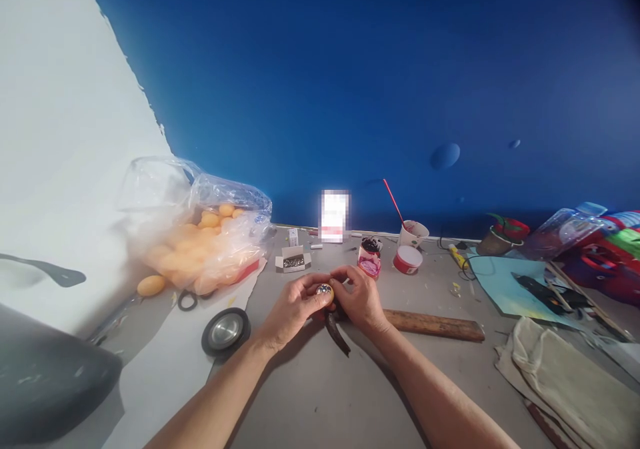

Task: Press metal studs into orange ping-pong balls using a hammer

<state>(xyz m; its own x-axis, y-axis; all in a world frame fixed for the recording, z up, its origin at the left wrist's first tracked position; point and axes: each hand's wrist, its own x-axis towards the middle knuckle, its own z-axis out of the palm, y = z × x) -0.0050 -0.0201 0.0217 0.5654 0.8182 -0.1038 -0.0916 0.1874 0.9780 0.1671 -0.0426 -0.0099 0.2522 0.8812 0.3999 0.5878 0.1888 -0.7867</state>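
Observation:
My left hand (297, 300) is closed around a small orange ping-pong ball (329, 294), with shiny silver pieces on its upper side. My right hand (361, 298) meets it from the other side, thumb and fingers bent against the ball; its fingertips are partly hidden. Just below the ball, a dark, curved, horn-like piece (339, 337) points down toward me; I cannot tell whether it is joined to the ball. Behind my hands sits an open small white box (293, 262) of small metallic pieces. A pink container with dark matter around its top (370, 266) stands beyond my right hand.
A worn wooden board (435, 324) lies right of my wrists. At left are a clear bag of orange balls (200, 246), a loose orange ball (151, 285) and a black-rimmed metal disc (226, 332). A paper cup (413, 234), red-sided tub (408, 260) and folded cloth (565, 386) are at right.

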